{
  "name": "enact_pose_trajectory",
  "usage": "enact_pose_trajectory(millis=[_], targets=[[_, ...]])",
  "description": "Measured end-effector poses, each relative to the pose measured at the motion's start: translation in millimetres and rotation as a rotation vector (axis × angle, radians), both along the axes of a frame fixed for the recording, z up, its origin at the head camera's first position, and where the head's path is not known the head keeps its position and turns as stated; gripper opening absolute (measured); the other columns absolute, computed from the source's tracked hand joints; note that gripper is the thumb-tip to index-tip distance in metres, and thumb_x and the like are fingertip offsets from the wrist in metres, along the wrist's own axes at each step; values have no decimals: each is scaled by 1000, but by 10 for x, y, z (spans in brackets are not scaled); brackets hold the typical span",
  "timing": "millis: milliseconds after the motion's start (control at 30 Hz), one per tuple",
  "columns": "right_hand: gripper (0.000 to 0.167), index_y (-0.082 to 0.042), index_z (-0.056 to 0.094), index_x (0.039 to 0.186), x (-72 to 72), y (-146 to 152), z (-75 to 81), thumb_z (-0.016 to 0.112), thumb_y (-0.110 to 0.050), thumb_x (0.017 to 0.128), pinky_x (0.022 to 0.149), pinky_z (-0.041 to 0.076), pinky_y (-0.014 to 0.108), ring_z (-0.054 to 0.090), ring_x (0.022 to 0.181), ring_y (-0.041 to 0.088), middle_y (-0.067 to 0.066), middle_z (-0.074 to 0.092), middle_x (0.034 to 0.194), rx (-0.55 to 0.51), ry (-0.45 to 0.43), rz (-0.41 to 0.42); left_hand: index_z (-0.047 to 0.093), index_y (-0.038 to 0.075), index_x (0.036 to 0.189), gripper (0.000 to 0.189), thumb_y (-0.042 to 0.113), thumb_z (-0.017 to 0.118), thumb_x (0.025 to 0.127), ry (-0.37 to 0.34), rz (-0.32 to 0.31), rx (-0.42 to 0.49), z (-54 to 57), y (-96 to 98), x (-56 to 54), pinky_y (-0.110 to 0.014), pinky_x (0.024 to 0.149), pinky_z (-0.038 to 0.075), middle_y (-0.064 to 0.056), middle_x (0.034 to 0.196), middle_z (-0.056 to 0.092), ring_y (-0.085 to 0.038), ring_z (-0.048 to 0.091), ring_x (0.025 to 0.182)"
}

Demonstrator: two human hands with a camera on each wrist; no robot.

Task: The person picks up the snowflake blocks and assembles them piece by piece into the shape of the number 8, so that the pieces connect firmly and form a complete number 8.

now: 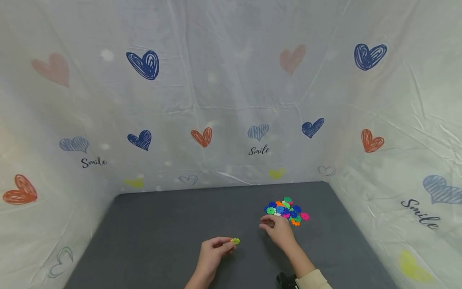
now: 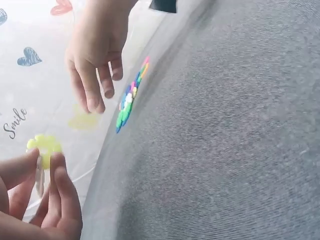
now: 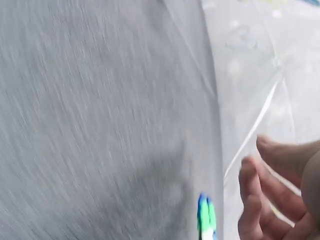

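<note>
Between thumb and fingertips my left hand (image 1: 213, 253) pinches a yellow flower-shaped plastic disc (image 1: 236, 241). In the left wrist view, the notched rim of this yellow disc (image 2: 47, 145) sticks out above the fingers, and a thin pale edge shows below it; what that is I cannot tell. My right hand (image 1: 278, 230) hovers over the table, just in front of a pile of colourful flower-shaped discs (image 1: 280, 209). Its fingers are loosely bent, with a gap between thumb and forefinger and nothing seen in it. The hand partly covers the pile's near side.
A dark grey cloth covers the table (image 1: 151, 233). White curtains (image 1: 223, 88) printed with hearts and "Smile" hang behind it and on both sides. Near the right sleeve, a black object (image 1: 286, 280) shows at the bottom edge.
</note>
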State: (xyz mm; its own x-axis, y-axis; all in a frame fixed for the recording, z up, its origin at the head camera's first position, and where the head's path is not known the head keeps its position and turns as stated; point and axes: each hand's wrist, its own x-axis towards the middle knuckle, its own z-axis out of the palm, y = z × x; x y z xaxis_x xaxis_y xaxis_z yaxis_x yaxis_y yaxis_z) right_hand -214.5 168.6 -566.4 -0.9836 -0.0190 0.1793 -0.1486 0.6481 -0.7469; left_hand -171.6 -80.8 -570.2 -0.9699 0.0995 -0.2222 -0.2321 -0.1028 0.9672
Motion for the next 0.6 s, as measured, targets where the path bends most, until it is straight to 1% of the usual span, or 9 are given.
enact_pose_trajectory(millis=[133, 233, 300, 367, 467, 533, 600], targets=[[23, -10, 76, 107, -152, 108, -21, 80, -20, 87, 60, 54, 33, 70, 81, 20, 2, 75, 99, 90, -33, -151, 74, -7, 100, 23, 11, 80, 86, -7, 46, -75, -27, -23, 0, -31, 71, 60, -7, 91, 74, -16, 73, 78], [33, -12, 74, 116, -260, 152, -64, 80, -26, 87, 63, 55, 38, 70, 89, 26, 7, 74, 107, 167, -76, -212, 74, -5, 98, 22, 12, 80, 86, -6, 76, -94, -33, -46, -12, -31, 70, 60, -6, 88, 73, -16, 72, 76], [40, -13, 71, 123, -306, 164, -102, 80, -30, 87, 66, 55, 42, 69, 95, 29, 11, 72, 112, 217, -110, -224, 74, -4, 97, 22, 13, 81, 85, -5, 87, -94, -35, -63, -15, -31, 70, 60, -6, 87, 73, -15, 71, 75], [44, -14, 70, 126, -331, 166, -143, 80, -31, 87, 65, 55, 43, 68, 99, 31, 14, 70, 117, 267, -140, -216, 74, -4, 96, 22, 13, 81, 85, -3, 94, -96, -44, -81, -13, -31, 70, 60, -6, 89, 73, -14, 71, 75], [42, -16, 70, 125, -337, 159, -198, 81, -29, 86, 60, 52, 39, 67, 91, 28, 12, 69, 111, 300, -178, -196, 74, -4, 96, 23, 14, 82, 84, -5, 104, -99, -49, -102, -9, -30, 70, 59, -6, 88, 73, -14, 71, 75], [37, -15, 72, 119, -334, 150, -220, 82, -25, 86, 57, 50, 37, 65, 83, 24, 9, 68, 103, 291, -188, -185, 74, -4, 96, 23, 14, 83, 83, -8, 114, -94, -47, -107, -15, -30, 70, 59, -6, 87, 73, -15, 71, 75], [31, -14, 71, 114, -333, 143, -225, 82, -22, 86, 59, 50, 36, 62, 79, 19, 5, 66, 96, 256, -188, -173, 75, -3, 96, 24, 15, 83, 82, -10, 124, -93, -39, -107, -27, -29, 69, 59, -6, 85, 74, -15, 71, 75]])
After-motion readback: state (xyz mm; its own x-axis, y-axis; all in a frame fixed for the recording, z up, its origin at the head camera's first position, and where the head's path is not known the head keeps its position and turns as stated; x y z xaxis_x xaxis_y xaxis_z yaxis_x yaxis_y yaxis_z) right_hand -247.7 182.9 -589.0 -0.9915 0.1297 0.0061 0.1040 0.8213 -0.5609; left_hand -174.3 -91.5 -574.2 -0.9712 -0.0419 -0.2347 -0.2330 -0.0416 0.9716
